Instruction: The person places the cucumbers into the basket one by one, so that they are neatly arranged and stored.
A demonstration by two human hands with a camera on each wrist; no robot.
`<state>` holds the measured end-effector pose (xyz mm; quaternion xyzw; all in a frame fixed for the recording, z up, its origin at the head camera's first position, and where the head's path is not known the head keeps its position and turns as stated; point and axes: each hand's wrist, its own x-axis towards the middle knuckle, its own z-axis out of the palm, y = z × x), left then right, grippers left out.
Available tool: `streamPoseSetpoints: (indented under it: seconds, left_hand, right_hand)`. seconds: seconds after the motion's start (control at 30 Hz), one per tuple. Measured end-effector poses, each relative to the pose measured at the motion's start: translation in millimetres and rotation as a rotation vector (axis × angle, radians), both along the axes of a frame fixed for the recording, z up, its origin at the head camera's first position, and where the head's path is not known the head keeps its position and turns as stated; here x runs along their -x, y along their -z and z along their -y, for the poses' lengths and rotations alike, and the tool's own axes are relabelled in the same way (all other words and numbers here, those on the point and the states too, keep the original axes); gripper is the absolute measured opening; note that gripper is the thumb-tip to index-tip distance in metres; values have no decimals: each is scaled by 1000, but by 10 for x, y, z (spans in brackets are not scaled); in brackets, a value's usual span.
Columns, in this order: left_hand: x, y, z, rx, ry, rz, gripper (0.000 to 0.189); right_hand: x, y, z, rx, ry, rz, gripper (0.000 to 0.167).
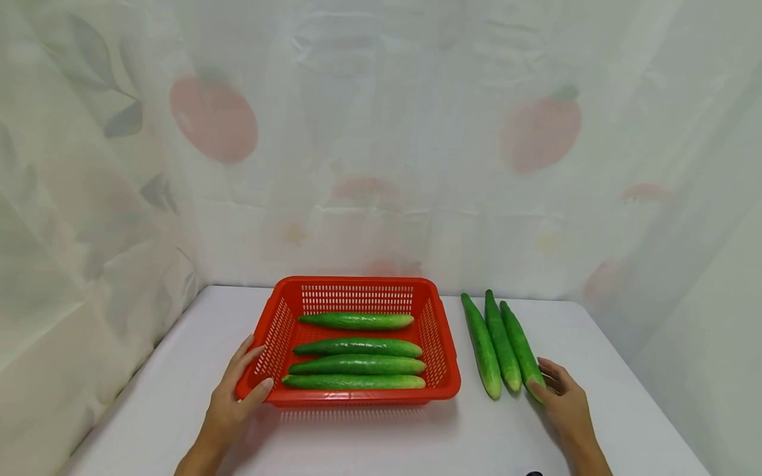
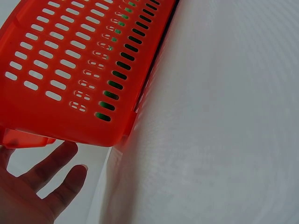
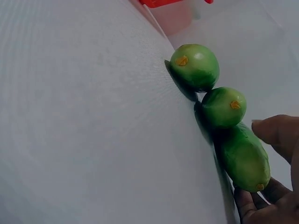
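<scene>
A red plastic basket (image 1: 351, 395) with slotted walls stands on the table, with several green cucumbers (image 1: 357, 363) lying crosswise inside. My left hand (image 1: 233, 396) is at its front left corner, fingers along the left rim and thumb spread toward the front rim. In the left wrist view, that hand's fingers (image 2: 51, 165) stay extended beside the basket's end wall (image 2: 56, 70). Right of the basket lie three more cucumbers, side by side. My right hand (image 1: 565, 395) holds the near end of the rightmost cucumber (image 1: 522, 347), thumb on one side and fingers on the other.
The left (image 1: 481, 347) and middle (image 1: 502, 344) cucumbers of the group lie next to the held one. A fruit-printed curtain (image 1: 381, 165) hangs behind the white table (image 1: 357, 449). A small dark object (image 1: 534, 473) shows at the bottom edge.
</scene>
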<state>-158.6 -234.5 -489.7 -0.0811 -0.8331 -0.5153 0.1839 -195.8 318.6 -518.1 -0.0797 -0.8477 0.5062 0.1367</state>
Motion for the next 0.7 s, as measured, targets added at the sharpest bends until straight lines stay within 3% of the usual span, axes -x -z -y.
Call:
streamPoseSetpoints:
  seconds: [0.27, 0.43, 0.57, 0.7]
  left_hand:
    - [5, 8, 3, -16, 4, 11, 55]
    - [6, 4, 2, -11, 2, 2, 54]
    - [4, 0, 2, -11, 3, -5, 54]
    - [-4, -6, 0, -10, -2, 5, 54]
  right_hand:
    - [17, 34, -1, -158, 4, 69, 58]
    - [-15, 9, 41, -223, 65, 87, 57]
    - [-22, 12, 53, -192, 155, 62, 52]
    - [-33, 18, 45, -64, 259, 62, 50]
